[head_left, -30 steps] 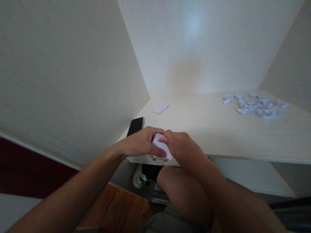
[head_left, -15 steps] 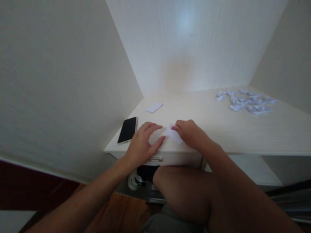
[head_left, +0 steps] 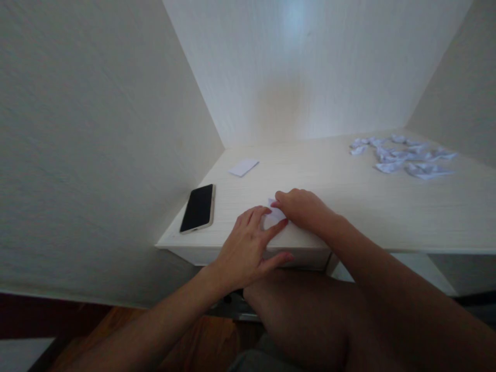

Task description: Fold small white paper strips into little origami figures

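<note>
A small white piece of paper (head_left: 272, 217) lies on the pale wooden desk (head_left: 349, 206) near its front edge. My left hand (head_left: 248, 248) rests flat with fingers stretched out, its fingertips pressing the paper's left side. My right hand (head_left: 302, 209) is curled, its fingertips pinching the paper's right edge against the desk. Most of the paper is hidden under the two hands.
A black phone (head_left: 198, 207) lies face up to the left of my hands. A small white card (head_left: 243, 167) sits further back. A heap of several folded white paper pieces (head_left: 403, 154) lies at the back right. Walls enclose the desk on three sides. My bare knee (head_left: 294, 305) is below the desk edge.
The paper went from being held in both hands above the desk edge to lying on the desk. My left hand opened flat and slid right onto it.
</note>
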Available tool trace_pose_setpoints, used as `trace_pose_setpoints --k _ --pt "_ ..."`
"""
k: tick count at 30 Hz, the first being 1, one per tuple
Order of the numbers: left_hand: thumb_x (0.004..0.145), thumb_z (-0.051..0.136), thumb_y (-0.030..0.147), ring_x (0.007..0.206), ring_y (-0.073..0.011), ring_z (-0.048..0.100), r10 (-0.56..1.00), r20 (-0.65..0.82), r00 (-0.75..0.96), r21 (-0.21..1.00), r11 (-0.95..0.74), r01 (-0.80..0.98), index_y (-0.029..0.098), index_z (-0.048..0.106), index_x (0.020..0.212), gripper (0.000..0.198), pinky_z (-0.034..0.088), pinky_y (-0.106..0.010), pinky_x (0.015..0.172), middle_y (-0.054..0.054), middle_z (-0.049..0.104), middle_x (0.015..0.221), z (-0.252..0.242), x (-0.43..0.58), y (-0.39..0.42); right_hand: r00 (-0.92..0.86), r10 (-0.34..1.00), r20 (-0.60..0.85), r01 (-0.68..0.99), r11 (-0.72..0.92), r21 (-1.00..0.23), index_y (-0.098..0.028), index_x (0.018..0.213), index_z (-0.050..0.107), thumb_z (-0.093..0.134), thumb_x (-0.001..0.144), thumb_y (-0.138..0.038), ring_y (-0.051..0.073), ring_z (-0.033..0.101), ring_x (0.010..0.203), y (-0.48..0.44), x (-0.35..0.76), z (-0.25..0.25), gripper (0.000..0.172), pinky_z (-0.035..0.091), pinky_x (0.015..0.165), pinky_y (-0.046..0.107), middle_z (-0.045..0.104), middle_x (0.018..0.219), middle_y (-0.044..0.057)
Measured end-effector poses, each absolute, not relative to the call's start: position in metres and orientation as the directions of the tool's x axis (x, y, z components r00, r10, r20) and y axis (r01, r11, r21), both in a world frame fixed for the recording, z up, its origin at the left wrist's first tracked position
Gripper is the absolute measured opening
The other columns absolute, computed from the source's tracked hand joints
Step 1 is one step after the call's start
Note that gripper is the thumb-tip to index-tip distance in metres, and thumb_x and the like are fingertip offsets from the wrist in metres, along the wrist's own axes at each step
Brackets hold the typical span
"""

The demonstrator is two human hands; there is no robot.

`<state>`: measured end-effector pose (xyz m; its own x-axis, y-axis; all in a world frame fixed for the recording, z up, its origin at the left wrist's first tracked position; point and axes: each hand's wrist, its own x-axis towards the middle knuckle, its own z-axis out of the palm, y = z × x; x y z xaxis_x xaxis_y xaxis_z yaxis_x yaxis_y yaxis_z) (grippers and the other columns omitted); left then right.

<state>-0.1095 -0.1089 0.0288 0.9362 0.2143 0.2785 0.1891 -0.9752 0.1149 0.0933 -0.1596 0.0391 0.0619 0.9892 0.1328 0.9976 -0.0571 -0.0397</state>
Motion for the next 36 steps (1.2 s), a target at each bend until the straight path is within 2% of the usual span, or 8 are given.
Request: trace_pose_setpoints --k 7,15,18,22,26,28,36 --pt "0.095 0.059 0.073 0.121 -0.0386 0.049 0.318 0.238 0.918 0.145 -0.946 0.290 0.028 0.063 0.150 0.071 0.045 -0.060 0.104 -0.018 0.052 0.126 0.035 -0.117 -0.100 0.058 0.992 0.110 0.998 -0.059 0.011 -0.012 0.120 0.066 0.040 0.114 -0.038 0.031 0.077 0.095 -0.161 0.087 0.040 0.037 0.048 0.071 0.033 0.079 0.101 0.019" --pt "0.095 0.058 0.071 0.100 -0.0338 0.051 0.427 0.271 0.863 0.037 -0.900 0.434 0.029 0.069 0.144 0.065 0.046 -0.056 0.095 -0.012 0.052 0.105 0.033 -0.129 -0.078 0.064 0.993 0.095 0.997 -0.067 0.029 -0.012 0.120 0.065 0.039 0.114 -0.037 0.032 0.078 0.097 -0.162 0.085 0.041 0.037 0.052 0.072 0.035 0.079 0.102 0.021" --pt "0.097 0.057 0.068 0.100 -0.0354 0.050 0.447 0.310 0.839 0.019 -0.885 0.465 0.027 0.069 0.144 0.063 0.045 -0.058 0.093 -0.014 0.052 0.107 0.029 -0.133 -0.076 0.067 0.993 0.102 0.997 -0.070 0.030 -0.012 0.120 0.065 0.039 0.114 -0.037 0.032 0.078 0.096 -0.162 0.085 0.041 0.037 0.053 0.074 0.036 0.079 0.103 0.020" --pt "0.100 0.053 0.064 0.111 -0.0395 0.046 0.448 0.383 0.808 0.017 -0.878 0.478 0.016 0.062 0.149 0.069 0.040 -0.061 0.099 -0.019 0.049 0.118 0.024 -0.128 -0.096 0.067 0.990 0.124 0.997 -0.071 0.032 -0.012 0.120 0.066 0.039 0.114 -0.037 0.032 0.078 0.097 -0.162 0.085 0.038 0.037 0.053 0.076 0.037 0.079 0.104 0.020" --pt "0.095 0.054 0.075 0.104 -0.0350 0.048 0.371 0.335 0.866 0.034 -0.924 0.382 0.028 0.066 0.145 0.069 0.042 -0.053 0.094 -0.013 0.050 0.112 0.023 -0.108 -0.125 0.055 0.989 0.134 0.997 -0.061 0.039 -0.012 0.121 0.065 0.038 0.115 -0.038 0.032 0.077 0.098 -0.162 0.086 0.037 0.038 0.052 0.077 0.037 0.078 0.104 0.020" --pt "0.095 0.052 0.077 0.100 -0.0340 0.048 0.361 0.319 0.876 0.043 -0.929 0.367 0.031 0.067 0.143 0.068 0.042 -0.052 0.090 -0.011 0.050 0.106 0.025 -0.100 -0.132 0.054 0.990 0.129 0.997 -0.059 0.039 -0.013 0.121 0.064 0.037 0.115 -0.038 0.032 0.077 0.097 -0.163 0.087 0.038 0.038 0.052 0.077 0.037 0.078 0.104 0.019" --pt "0.098 0.049 0.074 0.096 -0.0327 0.049 0.405 0.304 0.862 0.031 -0.909 0.416 0.029 0.068 0.143 0.066 0.042 -0.050 0.086 -0.010 0.049 0.102 0.027 -0.119 -0.111 0.035 0.993 0.114 0.999 -0.036 0.011 -0.012 0.123 0.064 0.040 0.114 -0.038 0.032 0.077 0.101 -0.160 0.087 0.039 0.037 0.053 0.079 0.036 0.078 0.106 0.021"
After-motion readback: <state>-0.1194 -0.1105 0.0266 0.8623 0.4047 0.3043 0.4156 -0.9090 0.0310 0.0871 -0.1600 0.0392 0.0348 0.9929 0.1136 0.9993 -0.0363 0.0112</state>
